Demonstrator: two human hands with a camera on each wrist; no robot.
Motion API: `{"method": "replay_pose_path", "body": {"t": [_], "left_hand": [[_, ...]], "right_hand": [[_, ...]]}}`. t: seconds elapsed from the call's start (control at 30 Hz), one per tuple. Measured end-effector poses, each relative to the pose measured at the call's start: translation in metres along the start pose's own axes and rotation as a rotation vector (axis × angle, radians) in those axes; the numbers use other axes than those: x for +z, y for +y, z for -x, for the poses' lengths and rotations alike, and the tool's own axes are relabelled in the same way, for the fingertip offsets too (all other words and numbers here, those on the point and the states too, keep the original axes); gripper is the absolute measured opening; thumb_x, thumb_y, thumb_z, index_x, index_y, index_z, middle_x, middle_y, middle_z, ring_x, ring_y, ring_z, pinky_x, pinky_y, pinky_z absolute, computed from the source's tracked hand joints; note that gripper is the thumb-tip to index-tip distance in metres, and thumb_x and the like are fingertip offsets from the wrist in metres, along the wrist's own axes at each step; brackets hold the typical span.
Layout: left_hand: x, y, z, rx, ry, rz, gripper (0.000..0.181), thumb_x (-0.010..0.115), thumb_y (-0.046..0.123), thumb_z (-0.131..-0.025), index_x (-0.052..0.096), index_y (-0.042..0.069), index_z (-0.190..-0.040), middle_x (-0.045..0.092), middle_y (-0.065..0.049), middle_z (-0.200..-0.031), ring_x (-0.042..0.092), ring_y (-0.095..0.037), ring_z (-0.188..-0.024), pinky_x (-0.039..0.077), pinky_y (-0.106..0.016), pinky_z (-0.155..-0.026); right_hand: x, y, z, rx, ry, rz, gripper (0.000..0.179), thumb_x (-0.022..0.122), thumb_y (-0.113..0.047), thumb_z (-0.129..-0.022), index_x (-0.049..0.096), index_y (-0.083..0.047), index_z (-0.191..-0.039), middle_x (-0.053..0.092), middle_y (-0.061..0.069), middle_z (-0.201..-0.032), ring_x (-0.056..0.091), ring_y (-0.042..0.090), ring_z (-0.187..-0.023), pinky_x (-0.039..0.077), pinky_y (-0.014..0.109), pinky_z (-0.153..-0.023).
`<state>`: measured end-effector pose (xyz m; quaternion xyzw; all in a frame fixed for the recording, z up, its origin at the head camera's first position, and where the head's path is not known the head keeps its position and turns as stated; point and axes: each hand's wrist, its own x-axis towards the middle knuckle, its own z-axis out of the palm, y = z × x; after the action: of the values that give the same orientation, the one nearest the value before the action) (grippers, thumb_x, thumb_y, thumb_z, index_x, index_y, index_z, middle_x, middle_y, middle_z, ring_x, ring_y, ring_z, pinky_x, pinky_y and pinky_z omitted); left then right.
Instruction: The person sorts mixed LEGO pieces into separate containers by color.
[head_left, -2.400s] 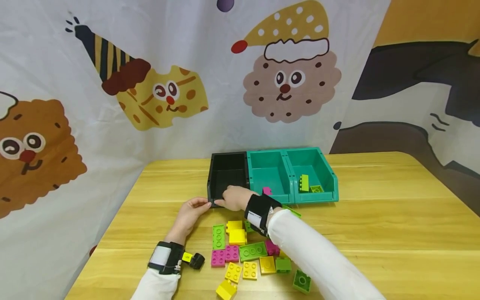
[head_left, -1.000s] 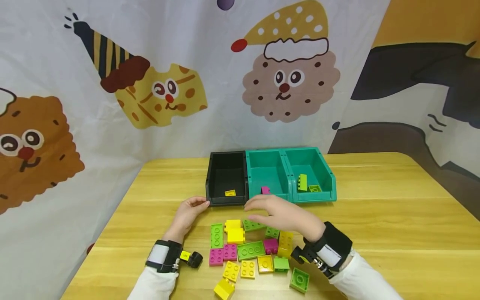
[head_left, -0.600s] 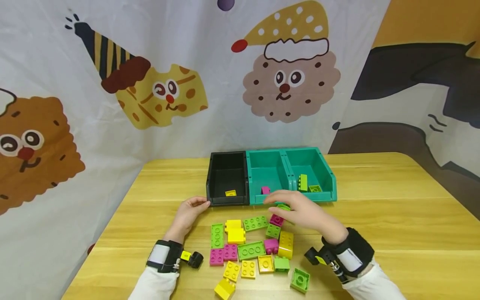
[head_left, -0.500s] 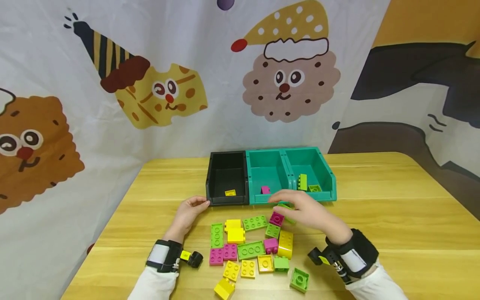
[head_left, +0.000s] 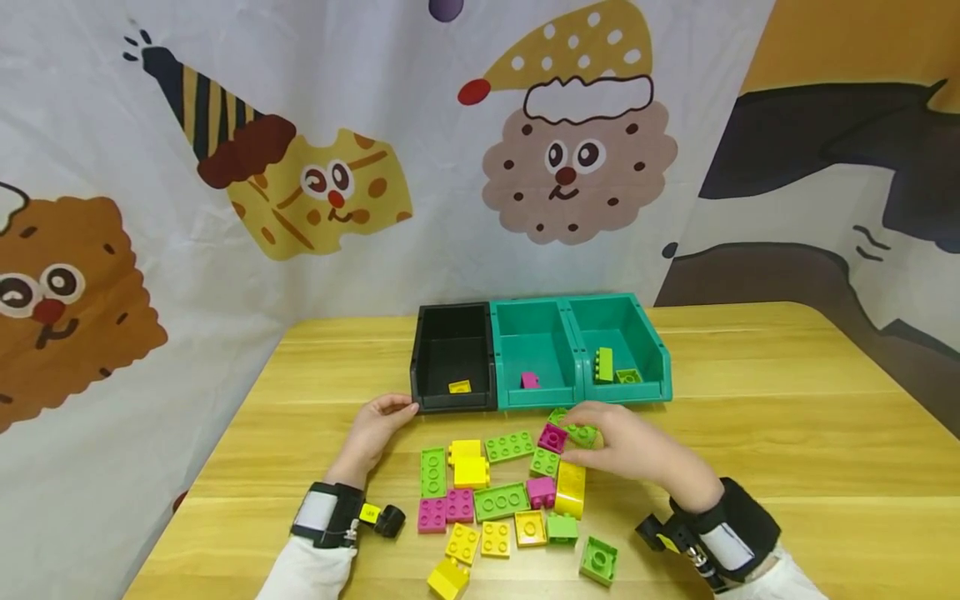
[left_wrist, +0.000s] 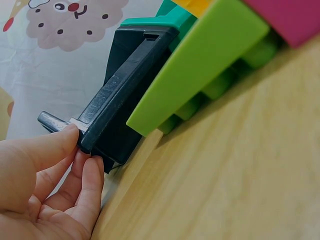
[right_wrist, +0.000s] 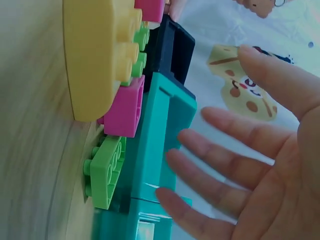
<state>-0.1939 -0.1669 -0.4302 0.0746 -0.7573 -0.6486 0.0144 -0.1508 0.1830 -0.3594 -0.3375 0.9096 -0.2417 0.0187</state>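
My left hand (head_left: 372, 431) pinches the front left corner of the black bin (left_wrist: 115, 95), thumb on the rim and fingertips beneath it. A small yellow brick (head_left: 460, 387) lies inside that bin. My right hand (head_left: 628, 443) hovers with spread fingers and holds nothing. Below it in the head view are a magenta brick (head_left: 552, 438) and a green brick (head_left: 582, 434), partly hidden by the fingers. Near its thumb stands a yellow brick with a rounded end (right_wrist: 90, 60). The right wrist view shows the palm and fingers apart from the bricks.
Two joined teal bins (head_left: 536, 398) adjoin the black one; the middle holds a magenta brick (head_left: 529, 380), the right one green bricks (head_left: 604, 365). Several loose yellow, green and magenta bricks cover the table before the bins. A printed cloth (head_left: 450, 275) hangs behind.
My right hand has left the black bin, where a yellow brick now shows, and moved right and toward me over the loose bricks. My left hand has stayed at the bin's corner.
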Motion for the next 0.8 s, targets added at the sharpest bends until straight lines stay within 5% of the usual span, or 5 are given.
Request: {"method": "replay_pose_path", "body": {"t": [0.3,0.8], "left_hand": [[-0.001,-0.002,0.001,0.007,-0.003,0.000,0.022,0.069,0.007,-0.085,0.065,-0.009,-0.100,0.065,0.001,-0.083,0.056,-0.007,-0.079,0.048,-0.017,-0.072],[0.000,0.001,0.001,0.004,-0.005,0.006,0.024,0.068,0.006,-0.085,0.065,-0.009,-0.103,0.065,0.001,-0.084,0.056,-0.007,-0.080,0.048,-0.016,-0.072]], "right_hand": [[0.004,-0.015,0.010,0.042,-0.100,0.057,0.053,0.079,-0.039,-0.073,0.066,-0.004,-0.111,0.064,0.010,-0.112,0.061,0.027,-0.100,0.052,0.043,-0.085],[0.019,-0.022,0.008,0.157,-0.205,0.025,0.059,0.085,-0.026,-0.066,0.062,0.000,-0.114,0.062,0.016,-0.117,0.059,0.031,-0.103,0.049,0.050,-0.091]]}}
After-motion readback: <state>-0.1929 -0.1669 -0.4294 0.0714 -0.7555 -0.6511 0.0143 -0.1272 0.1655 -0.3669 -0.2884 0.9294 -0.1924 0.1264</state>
